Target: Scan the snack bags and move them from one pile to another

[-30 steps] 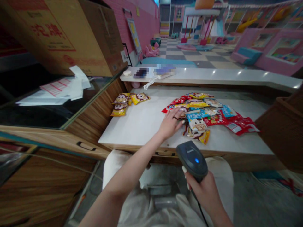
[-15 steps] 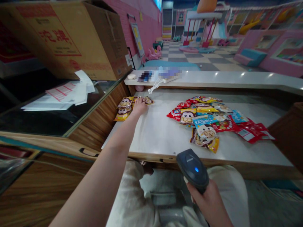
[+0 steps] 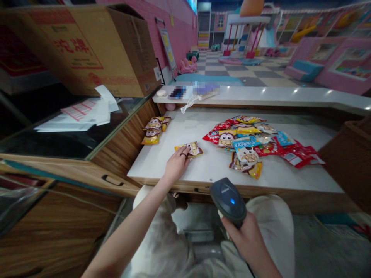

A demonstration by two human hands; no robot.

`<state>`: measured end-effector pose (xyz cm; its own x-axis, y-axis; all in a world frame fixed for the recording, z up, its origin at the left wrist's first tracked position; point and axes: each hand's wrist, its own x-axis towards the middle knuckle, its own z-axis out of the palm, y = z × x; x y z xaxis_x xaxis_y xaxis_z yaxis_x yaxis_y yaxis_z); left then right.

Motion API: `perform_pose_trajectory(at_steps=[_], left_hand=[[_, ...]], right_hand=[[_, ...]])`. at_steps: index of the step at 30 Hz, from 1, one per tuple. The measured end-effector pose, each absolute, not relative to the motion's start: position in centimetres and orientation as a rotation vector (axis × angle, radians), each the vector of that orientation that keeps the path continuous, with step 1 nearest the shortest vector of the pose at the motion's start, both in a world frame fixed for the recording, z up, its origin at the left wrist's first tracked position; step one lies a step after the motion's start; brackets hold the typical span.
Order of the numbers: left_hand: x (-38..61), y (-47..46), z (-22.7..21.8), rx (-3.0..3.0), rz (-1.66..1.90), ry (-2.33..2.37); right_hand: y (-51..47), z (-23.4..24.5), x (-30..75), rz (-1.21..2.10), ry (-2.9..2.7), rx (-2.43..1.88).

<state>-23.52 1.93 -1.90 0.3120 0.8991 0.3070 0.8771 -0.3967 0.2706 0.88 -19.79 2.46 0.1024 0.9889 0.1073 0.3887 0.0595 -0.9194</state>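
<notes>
My left hand (image 3: 177,162) bends its fingers over a yellow and brown snack packet (image 3: 195,150) on the white desk, covering the packet's near left part. A dark ring sits on one finger. In my right hand (image 3: 245,233) is a dark grey barcode scanner (image 3: 228,199) with a blue light on top, held above my lap in front of the desk edge. Several similar monkey-faced packets (image 3: 152,131) lie at the desk's left side. To the right spreads a pile of red, yellow and blue snack packets (image 3: 246,148), one with a cow's face.
A raised white ledge (image 3: 261,94) runs behind the desk (image 3: 162,164), bearing a white cable (image 3: 188,104) and blurred-out items. At left, a large cardboard box (image 3: 127,54) and loose papers (image 3: 78,116) rest on a dark counter. A brown object (image 3: 348,162) stands at right.
My left hand has drawn one packet from the back left group toward me and slightly right. The scanner in my right hand has shifted a little left in view.
</notes>
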Motion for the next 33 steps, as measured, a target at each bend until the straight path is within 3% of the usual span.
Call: perform_pose_trajectory(at_steps=[6, 13, 19, 33], left_hand=[[-23.3, -1.4, -2.5, 2.318, 0.955, 1.522], [-22.0, -0.3, -1.1, 1.418, 1.323, 1.179], [-19.8, 0.2, -0.9, 0.781, 1.305, 0.905], [-19.4, -0.6, -2.1, 0.967, 1.192, 0.826]], right_hand=[[-20.4, 1.9, 0.4, 0.877, -1.433, -1.486], [-19.6, 2.2, 0.8, 0.815, -1.443, -1.505], [-18.9, 2.2, 0.5, 0.822, -1.46, -1.52], [-17.8, 3.0, -0.2, 0.768, -1.428, -1.543]])
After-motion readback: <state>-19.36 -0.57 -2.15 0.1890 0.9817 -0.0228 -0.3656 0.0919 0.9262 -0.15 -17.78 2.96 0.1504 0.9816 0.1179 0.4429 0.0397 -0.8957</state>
